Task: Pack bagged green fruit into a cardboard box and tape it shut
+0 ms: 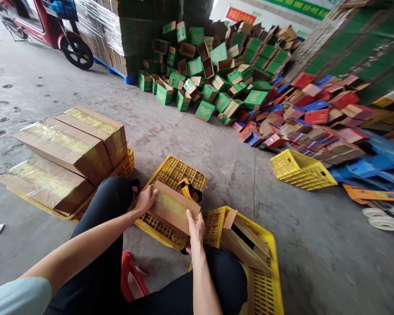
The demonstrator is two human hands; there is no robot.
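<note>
A brown cardboard box (172, 208) with a strip of clear tape along its top lies on an upturned yellow crate (180, 171) in front of my knees. My left hand (145, 200) grips its left end, fingers curled over the edge. My right hand (196, 228) holds its near right corner, fingers closed on it. A yellow tape dispenser (190, 190) rests on the crate just behind the box.
Three taped boxes (68, 148) are stacked on a yellow crate at left. A yellow crate (265, 280) with flat cardboard sits at right. Piles of green boxes (210, 70) and red and blue boxes (308, 113) lie beyond, plus another yellow crate (298, 170).
</note>
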